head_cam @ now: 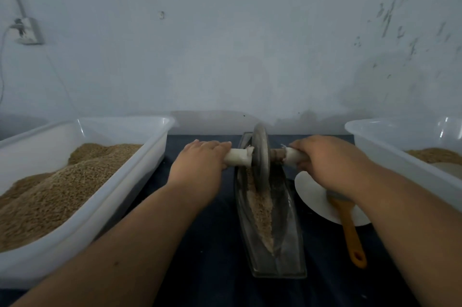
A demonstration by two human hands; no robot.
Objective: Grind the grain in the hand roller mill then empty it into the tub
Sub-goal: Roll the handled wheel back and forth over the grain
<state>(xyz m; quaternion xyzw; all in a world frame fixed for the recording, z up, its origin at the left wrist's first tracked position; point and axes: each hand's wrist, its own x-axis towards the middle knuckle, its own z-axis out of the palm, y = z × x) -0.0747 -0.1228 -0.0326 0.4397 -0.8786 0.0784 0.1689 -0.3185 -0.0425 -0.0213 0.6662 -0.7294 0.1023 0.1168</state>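
On the dark bench (pixel 205 244) a boat-shaped metal trough (pixel 282 244) runs away from the person, with the roller wheel (pixel 260 156) standing upright on edge near its far end. A strip of crushed grain (pixel 260 209) lies along the trough floor, mostly left of centre. The right hand (pixel 327 161) has its grip curled round the right handle (pixel 292 157). The left hand (pixel 200 161) lies over the left handle (pixel 238 157); whether its grip wraps underneath I cannot tell. There are 2 white tubs: the left tub (pixel 130 186) heaped with grain, the right tub (pixel 390 154) holding a shallow layer. Just right of the trough, a white plate (pixel 315 196) carries an orange-handled brush (pixel 350 229).
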